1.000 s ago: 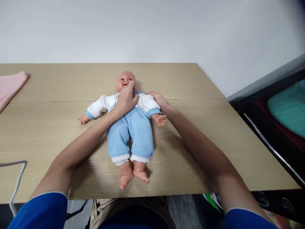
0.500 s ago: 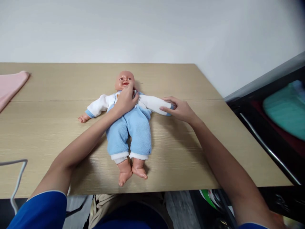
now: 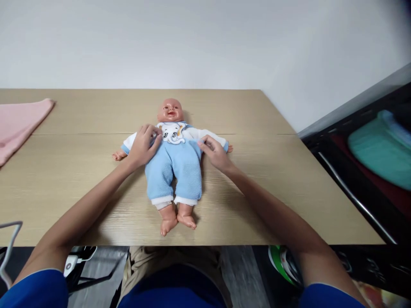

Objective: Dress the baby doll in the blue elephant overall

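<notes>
A baby doll (image 3: 173,167) lies on its back on the table, head away from me and bare feet towards me. It wears a blue and white outfit (image 3: 184,160) with an elephant face on the chest. My left hand (image 3: 145,144) is at the chest's left side, its fingers curled on the outfit's edge and covering part of the white sleeve. On the opposite side my right hand (image 3: 214,152) pinches the blue cloth near the waist between thumb and fingers. Both doll hands show past the blue cuffs.
A pink cloth (image 3: 22,122) lies on the wooden table (image 3: 272,192) at the far left. A grey cable (image 3: 13,246) crosses the near left corner. Right of the table, a dark rack (image 3: 340,175) holds a green item (image 3: 379,149). A pale wall stands behind.
My right hand has left the sleeve's cuff and moved inward to the doll's side; the doll's hand now shows there. My left hand has moved left off the chest, uncovering the elephant face.
</notes>
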Demonstrator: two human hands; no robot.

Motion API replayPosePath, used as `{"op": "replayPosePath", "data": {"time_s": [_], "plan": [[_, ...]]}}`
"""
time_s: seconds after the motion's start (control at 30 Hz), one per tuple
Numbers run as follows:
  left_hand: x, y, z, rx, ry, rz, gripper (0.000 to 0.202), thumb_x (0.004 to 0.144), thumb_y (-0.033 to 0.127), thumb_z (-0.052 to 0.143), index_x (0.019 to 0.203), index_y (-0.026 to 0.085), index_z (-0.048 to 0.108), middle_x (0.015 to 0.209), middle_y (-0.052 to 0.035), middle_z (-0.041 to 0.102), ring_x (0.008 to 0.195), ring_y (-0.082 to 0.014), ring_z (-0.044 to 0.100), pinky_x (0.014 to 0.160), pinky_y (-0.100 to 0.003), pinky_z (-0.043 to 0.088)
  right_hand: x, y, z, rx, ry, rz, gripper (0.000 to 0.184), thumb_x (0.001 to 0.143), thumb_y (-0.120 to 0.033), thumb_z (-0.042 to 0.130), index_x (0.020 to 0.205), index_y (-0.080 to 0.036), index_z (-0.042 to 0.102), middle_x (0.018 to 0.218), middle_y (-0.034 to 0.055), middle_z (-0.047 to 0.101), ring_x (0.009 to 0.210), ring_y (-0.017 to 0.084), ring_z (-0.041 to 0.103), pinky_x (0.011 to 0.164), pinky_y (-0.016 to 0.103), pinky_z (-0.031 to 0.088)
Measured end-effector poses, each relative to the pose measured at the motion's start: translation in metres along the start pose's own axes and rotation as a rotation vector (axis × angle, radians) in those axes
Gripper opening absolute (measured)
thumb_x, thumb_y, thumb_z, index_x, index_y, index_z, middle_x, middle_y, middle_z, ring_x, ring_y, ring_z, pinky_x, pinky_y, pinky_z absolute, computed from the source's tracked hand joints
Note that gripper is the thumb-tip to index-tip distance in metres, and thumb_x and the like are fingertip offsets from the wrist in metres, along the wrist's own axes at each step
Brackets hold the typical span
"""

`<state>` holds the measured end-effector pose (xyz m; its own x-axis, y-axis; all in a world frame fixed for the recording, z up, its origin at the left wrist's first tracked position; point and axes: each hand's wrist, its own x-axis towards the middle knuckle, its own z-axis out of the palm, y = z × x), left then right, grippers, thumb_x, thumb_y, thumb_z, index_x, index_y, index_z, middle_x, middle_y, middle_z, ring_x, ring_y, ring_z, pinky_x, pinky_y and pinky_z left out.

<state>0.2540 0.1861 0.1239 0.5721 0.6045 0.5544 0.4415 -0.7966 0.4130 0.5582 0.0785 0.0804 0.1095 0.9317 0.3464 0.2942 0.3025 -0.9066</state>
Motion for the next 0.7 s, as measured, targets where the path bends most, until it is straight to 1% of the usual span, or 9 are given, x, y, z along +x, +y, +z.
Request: {"op": "replayPosePath", "data": {"time_s": [0.1, 0.17, 0.2, 0.27, 0.37, 0.43, 0.5, 0.57, 0.7], "plan": [[-0.019, -0.015, -0.004, 0.014, -0.025, -0.07, 0.025, 0.119, 0.047, 0.048, 0.119, 0.025, 0.06, 0.117, -0.0131, 0.073, 0.108, -0.0323, 0.065, 0.105, -0.053, 0.054, 0.015, 0.016, 0.006, 0.333, 0.056, 0.159, 0.059, 0.093, -0.086, 0.076, 0.096, -0.03, 0.056, 0.092, 0.001, 0.065, 0.094, 0.026, 0.065, 0.092, 0.043, 0.061], [-0.027, -0.021, -0.003, 0.032, -0.024, -0.103, 0.026, 0.118, 0.048, 0.046, 0.118, 0.025, 0.058, 0.116, -0.0138, 0.073, 0.107, -0.0332, 0.065, 0.104, -0.055, 0.053, 0.017, 0.024, 0.01, 0.333, 0.092, 0.169, 0.06, 0.088, -0.084, 0.081, 0.099, -0.03, 0.057, 0.095, 0.0009, 0.066, 0.095, 0.025, 0.066, 0.093, 0.042, 0.061], [-0.029, -0.023, -0.002, 0.04, -0.026, -0.113, 0.027, 0.118, 0.049, 0.045, 0.117, 0.025, 0.057, 0.116, -0.0143, 0.073, 0.108, -0.0338, 0.064, 0.104, -0.055, 0.052, 0.016, 0.027, 0.013, 0.259, 0.106, 0.149, 0.059, 0.088, -0.083, 0.081, 0.101, -0.03, 0.059, 0.094, 0.0008, 0.067, 0.093, 0.025, 0.065, 0.092, 0.041, 0.06], [-0.032, -0.026, 0.001, 0.051, -0.041, -0.123, 0.029, 0.118, 0.051, 0.042, 0.114, 0.026, 0.056, 0.115, -0.0148, 0.073, 0.108, -0.0347, 0.063, 0.104, -0.057, 0.051, 0.01, 0.029, 0.018, 0.025, 0.134, 0.077, 0.051, 0.095, -0.077, 0.077, 0.103, -0.03, 0.062, 0.093, 0.0017, 0.068, 0.09, 0.024, 0.064, 0.091, 0.041, 0.06], [-0.034, -0.029, 0.004, 0.043, -0.063, -0.126, 0.031, 0.117, 0.052, 0.037, 0.111, 0.027, 0.056, 0.112, -0.0152, 0.074, 0.108, -0.0361, 0.063, 0.106, -0.059, 0.049, -0.002, 0.028, 0.019, -0.306, 0.194, -0.04, 0.03, 0.109, -0.058, 0.062, 0.106, -0.028, 0.065, 0.1, 0.0066, 0.073, 0.092, 0.026, 0.065, 0.095, 0.045, 0.059], [-0.036, -0.03, 0.004, 0.03, -0.064, -0.136, 0.032, 0.117, 0.051, 0.035, 0.11, 0.027, 0.056, 0.111, -0.0155, 0.074, 0.108, -0.0367, 0.063, 0.106, -0.06, 0.049, -0.007, 0.025, 0.013, -0.445, 0.223, -0.09, 0.02, 0.111, -0.045, 0.056, 0.109, -0.027, 0.065, 0.108, 0.0102, 0.074, 0.097, 0.028, 0.067, 0.1, 0.047, 0.059], [-0.037, -0.031, 0.003, 0.024, -0.073, -0.139, 0.031, 0.116, 0.05, 0.036, 0.108, 0.028, 0.056, 0.11, -0.0157, 0.074, 0.108, -0.0369, 0.063, 0.105, -0.06, 0.049, -0.01, 0.023, 0.002, -0.546, 0.229, -0.12, 0.015, 0.109, -0.037, 0.055, 0.112, -0.026, 0.066, 0.113, 0.012, 0.074, 0.101, 0.029, 0.068, 0.104, 0.049, 0.058], [-0.037, -0.032, 0.001, 0.019, -0.098, -0.129, 0.029, 0.114, 0.051, 0.039, 0.107, 0.028, 0.056, 0.112, -0.0163, 0.076, 0.109, -0.0371, 0.064, 0.106, -0.061, 0.05, -0.011, 0.023, -0.011, -0.604, 0.186, -0.141, 0.014, 0.108, -0.033, 0.057, 0.113, -0.026, 0.067, 0.112, 0.0119, 0.073, 0.102, 0.029, 0.069, 0.104, 0.05, 0.059], [-0.037, -0.038, 0.001, -0.037, -0.101, -0.137, 0.031, 0.112, 0.056, 0.047, 0.106, 0.027, 0.056, 0.113, -0.0156, 0.075, 0.107, -0.0355, 0.065, 0.105, -0.058, 0.052, -0.013, 0.023, -0.025, -0.622, -0.016, -0.209, 0.017, 0.104, -0.031, 0.06, 0.114, -0.025, 0.071, 0.114, 0.0134, 0.076, 0.108, 0.033, 0.071, 0.105, 0.053, 0.06]]}}
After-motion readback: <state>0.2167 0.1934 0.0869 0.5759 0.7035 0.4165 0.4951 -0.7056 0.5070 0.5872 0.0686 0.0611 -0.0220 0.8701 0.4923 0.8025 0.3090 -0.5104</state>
